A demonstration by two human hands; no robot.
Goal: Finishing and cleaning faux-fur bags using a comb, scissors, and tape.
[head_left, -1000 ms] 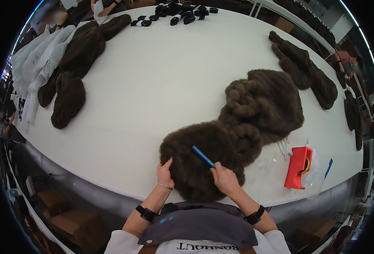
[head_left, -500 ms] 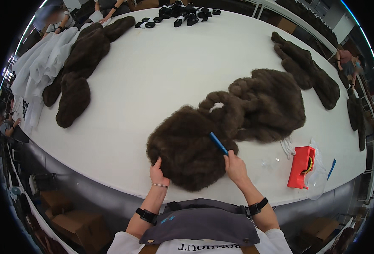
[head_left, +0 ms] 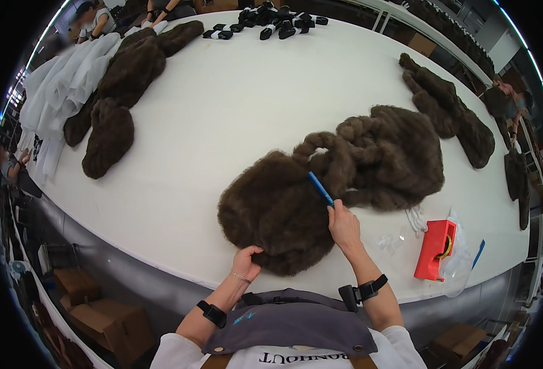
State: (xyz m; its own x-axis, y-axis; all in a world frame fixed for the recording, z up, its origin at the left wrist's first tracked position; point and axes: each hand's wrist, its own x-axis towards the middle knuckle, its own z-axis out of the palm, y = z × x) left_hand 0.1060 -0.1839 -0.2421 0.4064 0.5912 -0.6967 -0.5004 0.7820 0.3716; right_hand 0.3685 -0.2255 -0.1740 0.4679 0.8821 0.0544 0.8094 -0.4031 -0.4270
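Observation:
A bulky dark brown fur piece [head_left: 274, 206] lies on the white table in front of me. At its near left edge, my left hand [head_left: 245, 264] is closed on the fur, thumb on top and fingertips partly hidden. My right hand [head_left: 345, 226] grips a slim blue stick-shaped tool [head_left: 320, 187], held slanting over the right side of the fur; its exact kind cannot be made out. Twisted fur strands [head_left: 333, 157] connect this part with another bunched fur part [head_left: 400, 154] farther right.
A red tape dispenser [head_left: 432, 251], clear plastic [head_left: 462, 258] and a thin blue strip [head_left: 479, 253] lie at right on the white table [head_left: 222, 92]. More brown furs [head_left: 108, 141] rest at left beside white sheer fabric [head_left: 56, 92]. Black bundles [head_left: 277, 18] sit at the back; people work around the table.
My left hand has shifted right and nearer along the fur's edge. My right hand, still holding the blue tool, has moved slightly up. The view has shifted a little.

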